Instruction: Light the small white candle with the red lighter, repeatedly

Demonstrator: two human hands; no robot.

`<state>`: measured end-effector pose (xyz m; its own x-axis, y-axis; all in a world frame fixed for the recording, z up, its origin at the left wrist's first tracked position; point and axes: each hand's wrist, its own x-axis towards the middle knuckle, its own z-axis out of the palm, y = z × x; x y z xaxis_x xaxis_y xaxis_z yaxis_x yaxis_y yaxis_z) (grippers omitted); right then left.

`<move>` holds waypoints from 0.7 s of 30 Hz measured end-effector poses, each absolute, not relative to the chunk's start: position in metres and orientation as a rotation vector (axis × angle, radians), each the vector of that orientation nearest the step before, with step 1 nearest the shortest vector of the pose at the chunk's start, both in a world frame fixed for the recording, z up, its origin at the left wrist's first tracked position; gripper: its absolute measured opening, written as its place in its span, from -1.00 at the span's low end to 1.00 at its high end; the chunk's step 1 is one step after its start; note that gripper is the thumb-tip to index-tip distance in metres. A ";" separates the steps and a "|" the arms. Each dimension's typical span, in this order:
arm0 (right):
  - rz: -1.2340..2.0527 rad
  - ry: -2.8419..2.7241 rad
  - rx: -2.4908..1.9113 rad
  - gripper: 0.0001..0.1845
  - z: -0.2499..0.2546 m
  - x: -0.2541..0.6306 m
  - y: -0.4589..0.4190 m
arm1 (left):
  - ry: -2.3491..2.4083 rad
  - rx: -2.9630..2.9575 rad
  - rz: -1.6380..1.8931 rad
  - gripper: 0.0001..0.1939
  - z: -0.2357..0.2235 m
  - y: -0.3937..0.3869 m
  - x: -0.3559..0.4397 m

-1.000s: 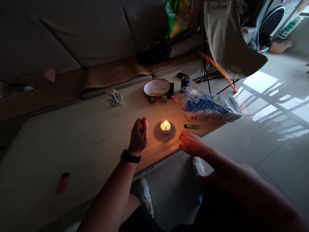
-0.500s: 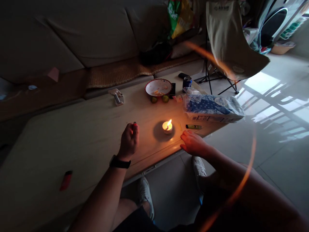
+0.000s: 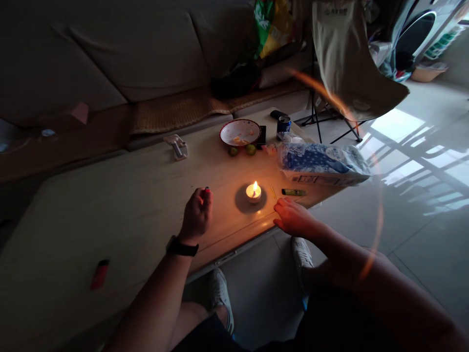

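A lit tealight candle burns on the table between my hands. My left hand, with a dark band on its wrist, is closed around a lighter; only its red and dark top shows above the fist. My right hand rests at the table's near edge, fingers loosely bent and apart, with nothing visible in it. Just beyond its fingertips lie thin yellowish sticks and a yellow-green lighter. Far to the left lies a red lighter.
A blue-and-white plastic pack lies at the table's right end, near a blue can. Behind the candle are a bowl with peel, green fruits and a white holder. A sofa and folding chair stand beyond.
The candle flame leaned right and now stands more upright and smaller. My left hand has shifted very slightly; my right hand stays in place.
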<state>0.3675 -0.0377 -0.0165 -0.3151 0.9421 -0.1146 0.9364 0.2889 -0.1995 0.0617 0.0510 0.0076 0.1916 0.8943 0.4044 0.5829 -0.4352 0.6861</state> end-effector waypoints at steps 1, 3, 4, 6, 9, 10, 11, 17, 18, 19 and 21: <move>0.360 -2.500 -1.825 -0.73 -0.016 0.368 -0.038 | 1.382 2.094 1.124 -0.66 0.007 0.051 0.061; 0.368 -2.501 -1.831 -0.72 -0.016 0.367 -0.037 | 1.379 2.091 1.127 -0.66 0.006 0.052 0.061; 0.375 -2.503 -1.836 -0.72 -0.015 0.367 -0.037 | 1.381 2.088 1.126 -0.66 0.006 0.052 0.061; 0.387 -2.506 -1.844 -0.71 -0.014 0.367 -0.037 | 1.387 2.082 1.117 -0.67 0.005 0.052 0.061; 0.388 -2.504 -1.849 -0.71 -0.012 0.366 -0.038 | 1.381 2.072 1.096 -0.67 0.005 0.052 0.062; 0.385 -2.503 -1.849 -0.72 -0.012 0.366 -0.038 | 1.375 2.067 1.090 -0.67 0.004 0.052 0.062; 0.382 -2.504 -1.847 -0.72 -0.013 0.366 -0.038 | 1.371 2.062 1.085 -0.67 0.004 0.051 0.062; 0.372 -2.506 -1.822 -0.73 -0.015 0.366 -0.037 | 1.386 2.083 1.070 -0.69 0.003 0.052 0.062; 0.374 -2.506 -1.822 -0.73 -0.015 0.366 -0.037 | 1.386 2.088 1.066 -0.70 0.003 0.052 0.062; 0.375 -2.504 -1.824 -0.73 -0.015 0.366 -0.037 | 1.385 2.091 1.063 -0.70 0.003 0.052 0.062; 0.375 -2.499 -1.832 -0.72 -0.014 0.366 -0.037 | 1.381 2.096 1.061 -0.70 0.003 0.052 0.062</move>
